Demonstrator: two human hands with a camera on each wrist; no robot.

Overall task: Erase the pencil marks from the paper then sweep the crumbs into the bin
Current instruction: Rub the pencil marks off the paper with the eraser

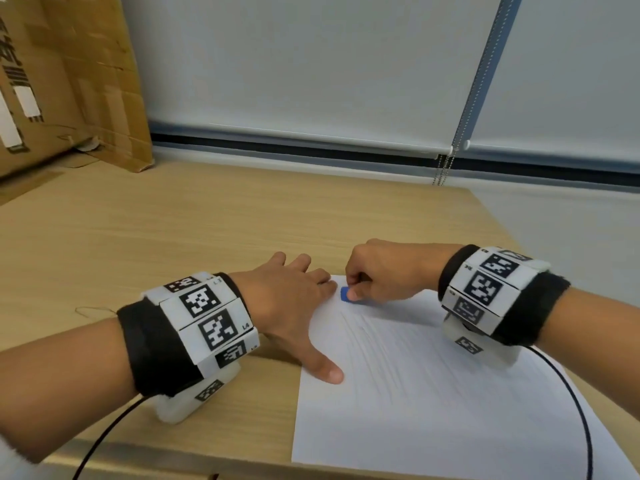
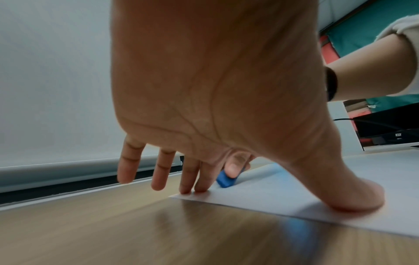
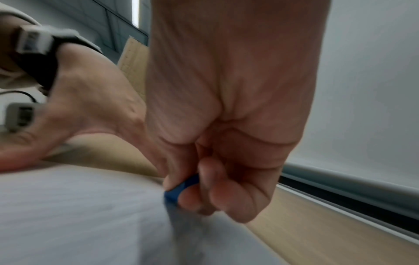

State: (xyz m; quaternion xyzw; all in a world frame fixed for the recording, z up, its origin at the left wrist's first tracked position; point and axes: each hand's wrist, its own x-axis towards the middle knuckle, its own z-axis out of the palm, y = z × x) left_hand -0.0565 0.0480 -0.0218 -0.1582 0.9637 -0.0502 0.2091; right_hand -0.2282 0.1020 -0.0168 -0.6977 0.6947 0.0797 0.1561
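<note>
At the far left corner of the white paper sheet (image 1: 433,393) on the wooden table (image 1: 173,237): small blue eraser (image 1: 345,294) pinched in right hand (image 1: 381,271), rubbing faint pencil marks; left hand (image 1: 291,306) splayed flat, pinning the sheet's edge against slipping. No bin visible.

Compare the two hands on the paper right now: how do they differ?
The left hand lies spread, thumb and fingertips pressing the paper flat; the right hand is curled, pinching the blue eraser. The left sits at the sheet's left edge, the right at its far corner. Both wear tagged wristbands.
</note>
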